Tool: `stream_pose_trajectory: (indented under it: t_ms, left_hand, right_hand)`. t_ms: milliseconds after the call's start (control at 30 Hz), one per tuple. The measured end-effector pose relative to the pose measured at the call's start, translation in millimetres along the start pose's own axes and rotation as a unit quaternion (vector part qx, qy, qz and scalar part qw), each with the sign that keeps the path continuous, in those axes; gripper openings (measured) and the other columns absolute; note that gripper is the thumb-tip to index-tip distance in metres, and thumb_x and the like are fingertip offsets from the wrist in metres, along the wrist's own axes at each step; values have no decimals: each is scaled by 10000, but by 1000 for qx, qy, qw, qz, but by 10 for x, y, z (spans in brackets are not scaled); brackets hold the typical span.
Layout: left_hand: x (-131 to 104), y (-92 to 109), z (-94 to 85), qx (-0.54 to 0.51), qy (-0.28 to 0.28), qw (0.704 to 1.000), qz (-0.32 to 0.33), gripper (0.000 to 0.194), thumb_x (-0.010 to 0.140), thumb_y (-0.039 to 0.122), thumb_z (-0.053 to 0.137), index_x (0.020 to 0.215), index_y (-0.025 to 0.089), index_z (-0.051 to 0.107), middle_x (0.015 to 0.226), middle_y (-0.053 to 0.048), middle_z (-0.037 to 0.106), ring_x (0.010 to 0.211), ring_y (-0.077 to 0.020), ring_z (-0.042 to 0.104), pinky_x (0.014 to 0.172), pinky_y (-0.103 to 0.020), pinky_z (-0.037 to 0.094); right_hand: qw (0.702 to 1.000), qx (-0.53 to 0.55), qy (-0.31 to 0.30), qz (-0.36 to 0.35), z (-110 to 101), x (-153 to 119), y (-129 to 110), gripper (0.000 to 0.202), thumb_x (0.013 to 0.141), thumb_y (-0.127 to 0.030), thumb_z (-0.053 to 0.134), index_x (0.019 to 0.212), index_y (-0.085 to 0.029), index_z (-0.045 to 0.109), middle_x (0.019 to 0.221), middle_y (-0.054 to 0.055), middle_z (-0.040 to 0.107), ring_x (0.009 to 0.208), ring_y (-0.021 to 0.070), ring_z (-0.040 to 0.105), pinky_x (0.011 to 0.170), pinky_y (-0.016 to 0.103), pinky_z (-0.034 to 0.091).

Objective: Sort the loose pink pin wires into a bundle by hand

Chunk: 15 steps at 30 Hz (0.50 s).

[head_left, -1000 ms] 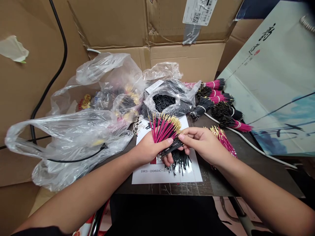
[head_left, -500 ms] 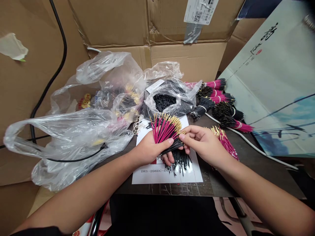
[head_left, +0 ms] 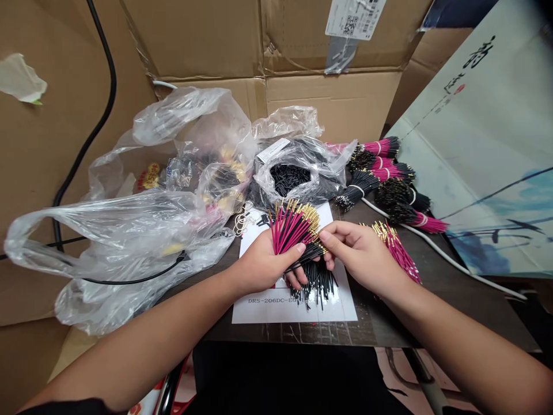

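My left hand is closed around a fanned bundle of pink and black wires, their gold pin ends pointing up and to the right. The thumb presses across the front of the bundle. At its right edge, my right hand pinches the gold tip of a black wire between thumb and forefinger. Below the hands, loose black wires with bare silvery ends lie on a printed white sheet. Just beyond my right wrist lies a pile of pink wires with gold tips.
An open plastic bag of small black sleeves stands behind the bundle. Crumpled clear bags fill the left. Rubber bands lie near the sheet. Tied wire bundles and a white cable are at right, cardboard behind.
The view has shifted very slightly. The fanned wires sit a little more upright in my left hand, and my right hand keeps its pinch at the bundle's right edge.
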State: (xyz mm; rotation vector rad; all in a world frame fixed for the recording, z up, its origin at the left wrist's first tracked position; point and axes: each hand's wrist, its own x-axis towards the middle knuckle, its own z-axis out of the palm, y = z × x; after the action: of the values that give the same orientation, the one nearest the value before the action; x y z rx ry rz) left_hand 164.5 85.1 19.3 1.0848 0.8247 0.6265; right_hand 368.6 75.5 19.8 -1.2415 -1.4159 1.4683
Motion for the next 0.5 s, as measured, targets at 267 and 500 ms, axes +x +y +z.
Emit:
stream_pose_trajectory:
  t_ms: [267,500]
  left_hand:
    - [16,-51,-6,16,-8,1000,-3,453,918,432,696,1197,163,461,743,4,648,529,-168,697,438,-261,601]
    - [19,-44,-4,16,24,1000,-5,483,897,435,720,1196,163,455,755,-17,676,521,-172,697,438,-269,605]
  right_hand:
    - [1000,26,0,15,9,13,48,329,904,-506,706,943,-194,610,657,-13,672,533,106,599,543,250,492]
    - [1000,-12,18,-2,-7,9,48,323,921,-493,692,885,-181,612,676,4,681,548,106,620,549,251,503]
